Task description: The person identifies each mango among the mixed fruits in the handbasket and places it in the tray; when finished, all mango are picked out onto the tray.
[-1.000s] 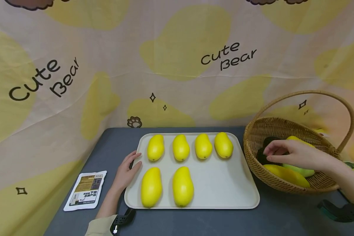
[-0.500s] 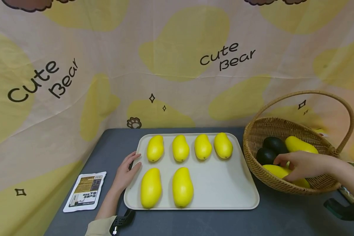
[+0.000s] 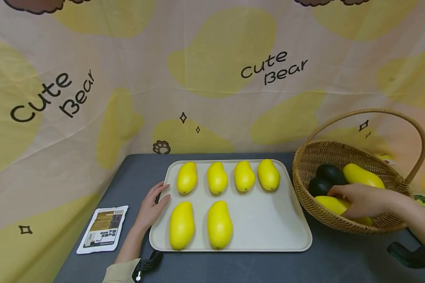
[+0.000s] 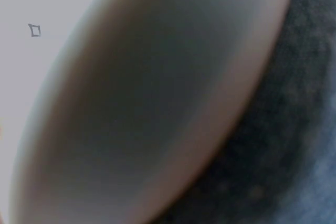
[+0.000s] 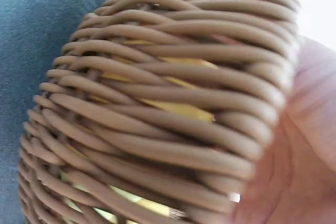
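Observation:
My right hand (image 3: 366, 200) is down inside the wicker basket (image 3: 326, 149), its curled fingers and thumb around a yellow mango (image 3: 331, 203) at the near side. The fingertips are partly hidden. Two dark avocados (image 3: 329, 173) and another mango (image 3: 363, 175) lie farther back in the basket. In the right wrist view, the woven basket wall (image 5: 173, 98) covers most of the picture, with the palm (image 5: 294, 166) beside it. With relaxed fingers, my left hand (image 3: 151, 206) rests at the left rim of the white tray (image 3: 265, 224). The left wrist view is mostly a blurred close-up.
Several mangoes (image 3: 217, 224) lie on the tray in two rows, the front row ending left of centre. A white printed pouch (image 3: 102, 230) lies at the left of the dark table (image 3: 233, 269). Behind hangs a patterned cloth (image 3: 205, 78). The basket handle (image 3: 372, 111) arches high.
My right hand has lowered from above the avocados into the basket, toward the near mango, and taken hold of it. My left hand has stayed at the tray rim.

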{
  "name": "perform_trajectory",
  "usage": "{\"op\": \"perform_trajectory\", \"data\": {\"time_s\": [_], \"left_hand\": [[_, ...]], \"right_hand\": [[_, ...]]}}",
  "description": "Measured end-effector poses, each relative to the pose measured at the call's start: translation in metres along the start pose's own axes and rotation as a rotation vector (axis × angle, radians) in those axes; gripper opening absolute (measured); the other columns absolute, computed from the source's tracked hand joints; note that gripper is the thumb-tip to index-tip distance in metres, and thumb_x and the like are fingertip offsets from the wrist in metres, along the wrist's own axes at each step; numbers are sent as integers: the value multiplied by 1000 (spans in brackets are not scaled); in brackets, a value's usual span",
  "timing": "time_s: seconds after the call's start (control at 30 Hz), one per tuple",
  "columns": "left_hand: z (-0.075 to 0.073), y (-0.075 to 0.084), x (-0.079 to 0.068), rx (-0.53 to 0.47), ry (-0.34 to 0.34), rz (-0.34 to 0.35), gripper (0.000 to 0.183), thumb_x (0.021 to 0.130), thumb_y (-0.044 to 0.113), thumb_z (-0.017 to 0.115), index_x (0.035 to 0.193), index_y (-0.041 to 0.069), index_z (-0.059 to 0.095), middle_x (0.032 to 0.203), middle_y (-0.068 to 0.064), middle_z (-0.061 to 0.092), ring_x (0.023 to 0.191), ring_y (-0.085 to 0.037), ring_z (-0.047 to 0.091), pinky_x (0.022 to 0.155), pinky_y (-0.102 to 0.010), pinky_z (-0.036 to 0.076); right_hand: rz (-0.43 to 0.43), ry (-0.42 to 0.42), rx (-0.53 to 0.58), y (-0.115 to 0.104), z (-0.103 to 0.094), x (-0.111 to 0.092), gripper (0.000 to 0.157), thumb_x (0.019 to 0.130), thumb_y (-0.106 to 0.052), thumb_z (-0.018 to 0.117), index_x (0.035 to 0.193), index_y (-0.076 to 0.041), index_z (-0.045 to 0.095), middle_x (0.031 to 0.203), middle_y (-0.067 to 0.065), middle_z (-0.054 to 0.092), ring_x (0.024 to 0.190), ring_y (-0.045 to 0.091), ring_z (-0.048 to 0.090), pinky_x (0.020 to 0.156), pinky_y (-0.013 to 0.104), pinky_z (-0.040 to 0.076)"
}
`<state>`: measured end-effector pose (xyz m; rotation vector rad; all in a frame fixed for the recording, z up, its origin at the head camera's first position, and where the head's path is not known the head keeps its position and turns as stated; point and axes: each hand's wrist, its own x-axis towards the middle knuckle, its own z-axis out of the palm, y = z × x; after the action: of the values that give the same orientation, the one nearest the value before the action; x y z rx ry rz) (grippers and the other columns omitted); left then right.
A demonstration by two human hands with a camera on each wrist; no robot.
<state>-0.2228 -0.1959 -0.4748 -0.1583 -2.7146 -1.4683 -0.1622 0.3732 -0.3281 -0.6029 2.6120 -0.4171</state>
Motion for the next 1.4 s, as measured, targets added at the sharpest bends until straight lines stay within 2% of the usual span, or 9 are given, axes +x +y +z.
{"op": "perform_trajectory", "data": {"time_s": [0.07,0.2,0.37,0.6,0.77,0.87,1.13,1.27,1.4], "left_hand": [[0,0,0,-3,4,3,42,100,19,56,140,6,52,156,-13,30,144,-36,23,113,-58,19],[-1,1,-1,-7,9,11,42,100,19,56,139,5,52,156,-13,30,144,-35,24,114,-58,19],[-2,1,-2,-4,10,8,42,100,19,56,139,5,52,156,-13,30,144,-35,24,114,-57,18],[-2,0,-2,-2,13,18,42,100,18,56,139,5,52,155,-14,30,144,-35,24,114,-57,18],[-2,0,-1,-6,9,19,42,100,19,57,139,5,53,155,-14,31,143,-36,24,114,-58,18],[-2,0,0,-8,8,11,42,99,20,57,139,6,53,155,-13,31,144,-35,24,114,-58,19],[0,0,0,-15,11,6,42,99,20,57,139,6,53,155,-13,31,143,-35,25,114,-57,19],[-1,1,1,-8,8,3,42,99,20,57,139,6,53,155,-13,31,143,-35,24,114,-57,19],[-1,1,1,-3,4,-2,42,99,20,57,139,6,53,155,-13,31,144,-34,24,114,-57,19]], "right_hand": [[7,6,23,-2,-3,-2,56,80,-24,77,126,-1,54,111,9,63,93,24,61,69,31,50],[24,84,39,-5,-10,-6,59,83,-33,76,130,-4,52,112,7,61,90,16,58,67,28,47],[52,213,68,-13,-23,-12,61,87,-32,73,134,-3,47,123,18,57,97,29,61,71,41,52],[90,283,243,-35,-33,-9,59,96,-28,62,144,-5,37,132,19,51,109,30,55,76,38,48],[-15,255,502,-54,-24,3,54,98,-19,58,146,-9,35,134,16,49,106,19,56,80,33,50],[-74,210,645,-70,-15,13,53,98,-15,57,146,-8,35,135,16,48,106,20,56,82,32,50],[-91,141,734,-110,6,42,50,94,-25,61,135,-2,43,114,17,52,99,31,51,81,39,45],[-83,116,769,-117,18,54,50,93,-26,63,135,-3,48,114,17,54,101,31,50,84,39,43],[-45,88,824,-116,32,66,56,91,-27,67,137,-2,47,117,15,56,105,30,51,89,38,42]]}}
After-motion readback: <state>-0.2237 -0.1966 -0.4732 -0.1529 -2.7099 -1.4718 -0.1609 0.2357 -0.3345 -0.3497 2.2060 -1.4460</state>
